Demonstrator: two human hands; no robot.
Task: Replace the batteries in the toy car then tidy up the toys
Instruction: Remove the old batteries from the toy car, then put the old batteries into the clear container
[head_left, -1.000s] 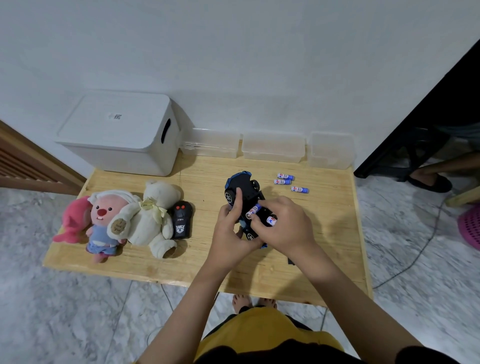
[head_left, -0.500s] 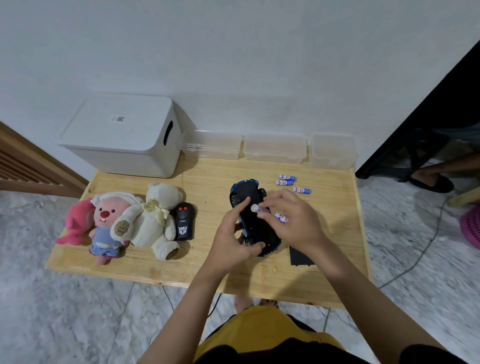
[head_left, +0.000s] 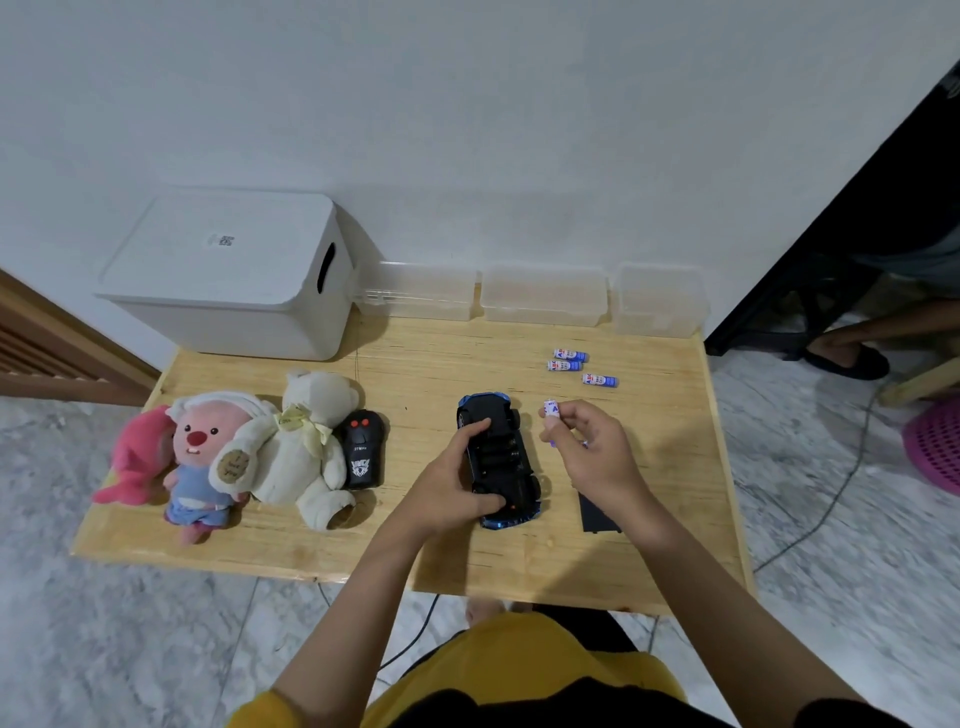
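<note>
Left hand (head_left: 451, 486) steadying toy car (head_left: 498, 460) (upside down), right hand (head_left: 589, 449) pinching battery (head_left: 551, 408)

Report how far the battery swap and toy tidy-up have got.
Done: the battery cover is off and lies on the table beside the upturned toy car.

In hand: the left hand steadies the car; the right hand has a grip on batteries.

Left: three batteries lie loose, the cover needs refitting, and the plush toys and remote are still out.

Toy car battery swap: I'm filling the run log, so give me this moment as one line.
left hand: steadies upturned toy car | right hand: holds battery beside car | three batteries on table | cover off
</note>
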